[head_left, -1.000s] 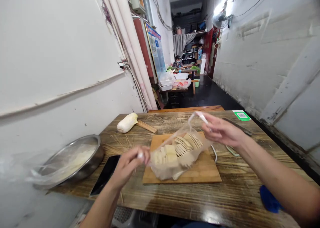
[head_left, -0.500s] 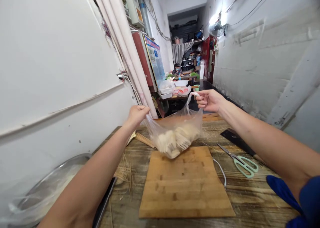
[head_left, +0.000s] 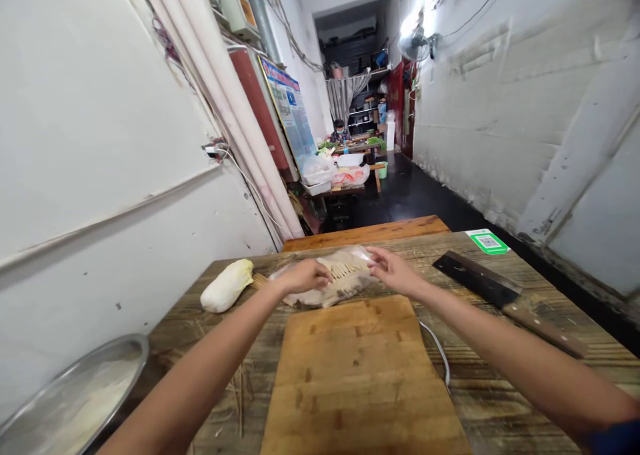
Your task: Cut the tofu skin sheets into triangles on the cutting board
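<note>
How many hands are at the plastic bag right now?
2: the left hand over the left half of the plastic bag, the right hand at its right end.

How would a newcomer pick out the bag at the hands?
On the wooden table, find the cutting board. Just beyond its far edge, the left hand and right hand touch the plastic bag. Unlike the cabbage to its left, it is see-through, showing pale slices.
</note>
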Demonstrator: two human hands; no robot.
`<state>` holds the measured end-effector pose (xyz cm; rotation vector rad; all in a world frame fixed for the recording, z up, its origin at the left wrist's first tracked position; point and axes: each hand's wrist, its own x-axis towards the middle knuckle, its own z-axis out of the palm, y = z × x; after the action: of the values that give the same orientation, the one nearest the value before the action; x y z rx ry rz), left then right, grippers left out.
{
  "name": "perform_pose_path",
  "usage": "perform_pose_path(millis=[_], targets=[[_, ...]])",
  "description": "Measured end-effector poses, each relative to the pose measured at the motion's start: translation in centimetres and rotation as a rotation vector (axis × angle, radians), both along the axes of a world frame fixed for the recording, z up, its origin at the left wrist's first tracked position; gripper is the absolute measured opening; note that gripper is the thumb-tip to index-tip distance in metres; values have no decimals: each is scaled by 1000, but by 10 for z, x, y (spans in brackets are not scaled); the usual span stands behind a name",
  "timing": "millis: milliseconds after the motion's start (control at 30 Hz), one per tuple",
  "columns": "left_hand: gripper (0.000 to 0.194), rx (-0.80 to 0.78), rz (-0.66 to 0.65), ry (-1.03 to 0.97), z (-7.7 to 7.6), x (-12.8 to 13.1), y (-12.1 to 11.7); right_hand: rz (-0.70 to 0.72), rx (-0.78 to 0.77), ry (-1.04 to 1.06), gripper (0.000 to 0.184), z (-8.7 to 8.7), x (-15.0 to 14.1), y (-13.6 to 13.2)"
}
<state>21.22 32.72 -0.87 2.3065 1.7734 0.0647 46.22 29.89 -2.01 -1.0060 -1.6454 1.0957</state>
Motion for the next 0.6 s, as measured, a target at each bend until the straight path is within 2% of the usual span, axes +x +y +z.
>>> perform_pose_path(millis=[67, 167, 333, 500, 600], targets=[[17, -6, 74, 52, -11, 19, 12, -6, 103, -47, 49, 0, -1, -11], [27, 0, 252, 148, -26, 36, 31, -11, 210, -113, 51, 2, 3, -26], [57, -4, 494, 248, -39, 39, 44, -64, 277, -182, 51, -4, 28, -42], [60, -1, 597, 193, -52, 39, 37, -126, 285, -267, 49, -23, 79, -58], [57, 49, 546, 107, -59, 45, 30, -226, 261, -491, 44, -34, 130, -66]])
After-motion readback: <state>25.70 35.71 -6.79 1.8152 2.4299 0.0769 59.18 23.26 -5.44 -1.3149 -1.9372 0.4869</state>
